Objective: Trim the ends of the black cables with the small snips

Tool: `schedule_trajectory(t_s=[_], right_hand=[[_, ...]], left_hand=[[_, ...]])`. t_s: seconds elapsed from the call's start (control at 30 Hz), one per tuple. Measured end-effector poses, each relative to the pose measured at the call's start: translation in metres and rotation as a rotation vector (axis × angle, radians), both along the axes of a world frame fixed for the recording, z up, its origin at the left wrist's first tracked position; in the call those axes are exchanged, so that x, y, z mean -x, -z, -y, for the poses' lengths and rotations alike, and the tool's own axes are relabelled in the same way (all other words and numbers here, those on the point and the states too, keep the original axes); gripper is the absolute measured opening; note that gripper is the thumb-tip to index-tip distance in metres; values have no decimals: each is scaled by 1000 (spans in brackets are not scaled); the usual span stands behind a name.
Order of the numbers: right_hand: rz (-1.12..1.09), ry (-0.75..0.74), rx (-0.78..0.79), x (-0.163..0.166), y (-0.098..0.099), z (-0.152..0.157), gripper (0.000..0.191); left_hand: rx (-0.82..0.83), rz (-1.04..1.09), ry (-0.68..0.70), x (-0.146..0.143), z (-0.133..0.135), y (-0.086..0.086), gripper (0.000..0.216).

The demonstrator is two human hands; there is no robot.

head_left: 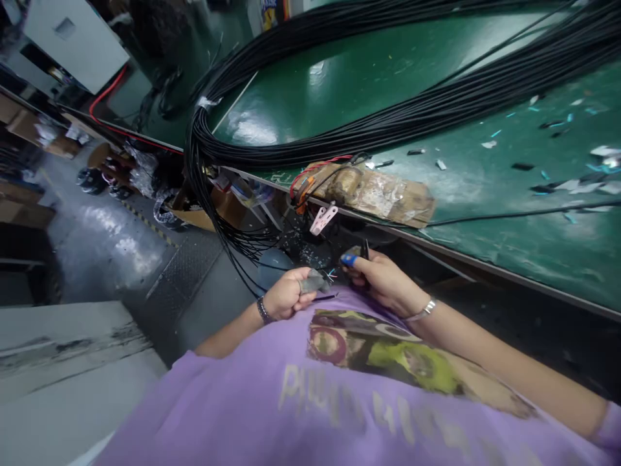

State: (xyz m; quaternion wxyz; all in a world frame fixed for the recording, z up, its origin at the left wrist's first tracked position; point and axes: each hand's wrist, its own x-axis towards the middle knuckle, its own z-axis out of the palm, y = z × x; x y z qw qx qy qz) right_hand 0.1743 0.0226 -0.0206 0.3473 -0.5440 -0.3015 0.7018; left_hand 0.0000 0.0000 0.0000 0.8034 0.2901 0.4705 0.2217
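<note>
My left hand [286,294] is closed in a fist around the end of a thin black cable [324,298], with coloured inner wires [331,274] showing at its tip. A grey cover sits over the thumb. My right hand [383,281] is closed on a small dark tool [365,249], a blue cap on one fingertip. Both hands are held close together in front of my purple shirt, just below the edge of the green workbench [369,77]. A thick bundle of black cables [436,107] lies across the bench and loops down over its left edge.
A taped brown block [383,192] with red and orange wires sits at the bench edge. Small wire scraps [557,123] are scattered on the right of the green top. Boxes and cable coils [111,175] stand on the grey floor at left. A grey surface [63,362] is at lower left.
</note>
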Motion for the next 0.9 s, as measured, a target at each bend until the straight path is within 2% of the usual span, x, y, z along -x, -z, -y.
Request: schedule_trajectory(t_s=[0.1, 0.2, 0.43, 0.57, 0.9], right_hand=[[-164, -135, 46, -4, -4, 3, 33], [-231, -224, 48, -4, -10, 5, 37], [-81, -245, -60, 7, -9, 6, 40], [-107, -178, -59, 5, -13, 7, 40], [-107, -227, -68, -3, -17, 9, 40]], left_hand=[[6, 2, -6, 1, 0, 1, 36], [4, 17, 21, 0, 0, 1, 36], [2, 4, 79, 2, 0, -2, 37], [4, 10, 69, 2, 0, -1, 38], [0, 14, 49, 3, 1, 3, 38]])
